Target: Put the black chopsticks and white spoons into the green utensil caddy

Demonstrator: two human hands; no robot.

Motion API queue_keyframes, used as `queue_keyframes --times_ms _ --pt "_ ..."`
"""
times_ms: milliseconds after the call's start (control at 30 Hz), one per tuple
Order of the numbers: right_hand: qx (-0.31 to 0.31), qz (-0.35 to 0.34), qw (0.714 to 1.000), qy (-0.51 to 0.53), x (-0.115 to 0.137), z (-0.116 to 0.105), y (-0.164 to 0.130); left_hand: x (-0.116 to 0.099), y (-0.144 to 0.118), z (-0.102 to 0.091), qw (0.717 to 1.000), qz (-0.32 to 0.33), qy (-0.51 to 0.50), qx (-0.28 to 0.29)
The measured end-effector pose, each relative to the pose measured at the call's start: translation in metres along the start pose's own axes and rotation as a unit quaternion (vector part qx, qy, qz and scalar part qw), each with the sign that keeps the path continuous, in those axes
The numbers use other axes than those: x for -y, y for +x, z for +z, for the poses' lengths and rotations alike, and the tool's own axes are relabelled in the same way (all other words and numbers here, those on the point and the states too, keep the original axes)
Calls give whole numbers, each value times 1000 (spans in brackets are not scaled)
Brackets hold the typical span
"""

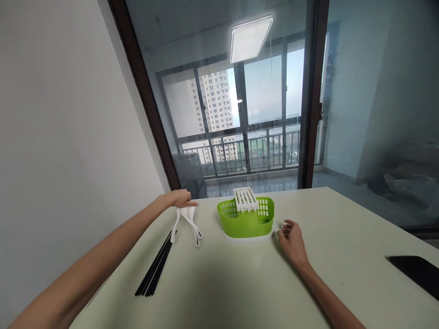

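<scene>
My left hand (181, 198) reaches to the far left of the table, over the bowl ends of several white spoons (192, 223). Its thumb points right; the other fingers are mostly hidden, so I cannot tell whether they grip a spoon. The spoon handles fan out toward me on the tabletop. Several black chopsticks (155, 267) lie in a bundle just nearer, tips close to one spoon handle. A green utensil basket (242, 226) with a white base stands mid-table, a white slatted rack (246, 199) at its top. Right of it, my right hand (293, 242) rests open, fingers loosely bent, holding nothing.
The pale table (219, 283) carries a dark flat object (416, 272) at the right, possibly a phone. A white wall (85, 114) borders the left side. Behind the table is a dark-framed glass door (310, 137).
</scene>
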State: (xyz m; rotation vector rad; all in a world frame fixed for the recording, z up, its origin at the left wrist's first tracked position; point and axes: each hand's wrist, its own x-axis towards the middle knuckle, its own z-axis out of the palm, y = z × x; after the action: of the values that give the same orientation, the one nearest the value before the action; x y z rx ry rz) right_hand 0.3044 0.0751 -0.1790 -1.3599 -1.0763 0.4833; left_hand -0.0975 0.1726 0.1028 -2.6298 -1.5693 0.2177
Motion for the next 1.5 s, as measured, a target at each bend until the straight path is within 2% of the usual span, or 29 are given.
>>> queue_keyframes --times_ms 133,333,467,767,1033,1500 --pt "1 1 1000 -3 -1 -2 0 0 -7 32 997 -15 -8 72" --pt "9 7 1000 -4 -5 -7 1 -5 -18 60 986 -23 -40 159" --pt "8 11 1000 -5 -5 -9 1 -5 -23 75 983 -24 -49 173" --pt "11 8 1000 -10 -1 -11 -1 0 -21 105 988 -16 -19 156" --pt "19 6 1000 -21 -2 -12 -1 -3 -20 119 984 -30 9 175" --pt "21 4 999 -32 -2 -13 0 -9 -21 126 975 -53 38 211"
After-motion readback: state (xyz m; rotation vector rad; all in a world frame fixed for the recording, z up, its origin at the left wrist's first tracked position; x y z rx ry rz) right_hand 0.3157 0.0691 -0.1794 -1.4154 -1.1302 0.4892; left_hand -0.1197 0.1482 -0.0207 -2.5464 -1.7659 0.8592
